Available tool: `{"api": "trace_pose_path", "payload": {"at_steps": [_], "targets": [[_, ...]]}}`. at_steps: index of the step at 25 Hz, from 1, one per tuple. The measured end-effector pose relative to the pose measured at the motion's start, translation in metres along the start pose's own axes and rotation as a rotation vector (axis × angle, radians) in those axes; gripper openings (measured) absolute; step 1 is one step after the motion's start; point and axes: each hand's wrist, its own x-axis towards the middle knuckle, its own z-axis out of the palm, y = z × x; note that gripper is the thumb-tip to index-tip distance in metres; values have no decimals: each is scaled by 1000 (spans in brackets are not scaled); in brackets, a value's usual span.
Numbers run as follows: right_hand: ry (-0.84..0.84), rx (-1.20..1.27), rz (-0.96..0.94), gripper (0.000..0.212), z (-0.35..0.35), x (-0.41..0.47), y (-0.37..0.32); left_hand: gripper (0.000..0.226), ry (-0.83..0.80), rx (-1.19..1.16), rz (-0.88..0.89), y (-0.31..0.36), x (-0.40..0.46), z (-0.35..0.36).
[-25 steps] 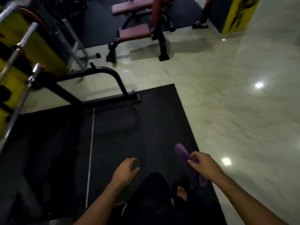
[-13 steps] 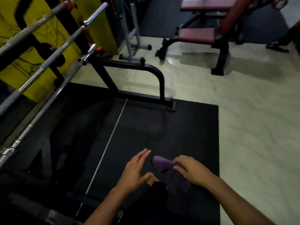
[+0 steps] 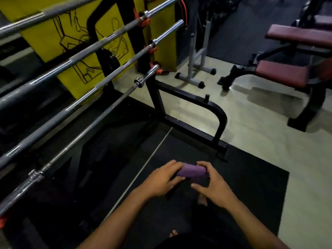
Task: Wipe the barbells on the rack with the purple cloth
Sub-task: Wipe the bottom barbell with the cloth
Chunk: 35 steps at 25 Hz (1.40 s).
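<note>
Bunched purple cloth (image 3: 191, 173); racked steel barbells (image 3: 86, 95).

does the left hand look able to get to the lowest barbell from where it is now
Probably yes. The left hand grips the purple cloth together with the right hand, and only open mat lies between it and the lowest barbell up to its left; nothing blocks it.

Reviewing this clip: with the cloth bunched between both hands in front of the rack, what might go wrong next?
1. The purple cloth is rolled small between the left hand and right hand; wiped like that, it may cover little of each bar.
2. The barbells lie stacked close together, so knuckles could knock the neighbouring bar.
3. The black rack foot juts out near the bare feet: a possible trip.
</note>
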Motion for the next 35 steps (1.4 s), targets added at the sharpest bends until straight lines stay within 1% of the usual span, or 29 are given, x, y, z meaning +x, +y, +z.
{"api": "trace_pose_path", "payload": {"at_steps": [1,2,3,5,7,10,12,13,16,18,20,22,26,27,29,31,32,34,35], "targets": [[-44,-7,-11,76,-2,15,-4,17,-7,-24,-13,-6,10,-8],[-72,19,-29,75,-4,41,-6,17,-17,-27,-36,-18,27,-18],[-84,74,-43,68,-6,64,-8,20,-13,-36,-55,-27,41,-27],[-114,250,-32,43,-8,115,-16,30,19,-49,-93,-49,71,-47],[-147,342,49,31,-9,170,-28,39,69,-19,-167,-77,108,-72],[-172,407,122,28,-9,237,-48,34,55,83,-242,-120,151,-123],[-170,415,129,22,-17,288,-61,34,118,106,-290,-153,180,-161],[-157,431,131,21,-22,310,-67,35,164,96,-317,-170,189,-178],[-97,439,129,30,-38,369,-81,40,286,116,-391,-217,206,-214],[-26,438,174,31,-46,408,-86,43,307,125,-402,-248,215,-232],[23,445,213,27,-50,451,-93,48,348,133,-392,-284,228,-252],[68,393,226,23,-53,491,-107,54,359,160,-380,-313,243,-274],[130,249,118,13,-61,568,-147,64,350,324,-278,-371,282,-321],[145,230,90,14,-61,592,-154,65,344,359,-265,-387,295,-333],[205,197,72,25,-62,632,-162,70,291,392,-253,-414,321,-353],[305,206,106,30,-66,665,-170,74,180,387,-252,-434,337,-364],[346,223,112,31,-70,684,-172,74,150,398,-240,-443,341,-367],[407,233,78,32,-77,718,-183,75,137,434,-214,-454,343,-368],[412,192,42,33,-76,739,-187,74,136,451,-202,-458,343,-366]]}}
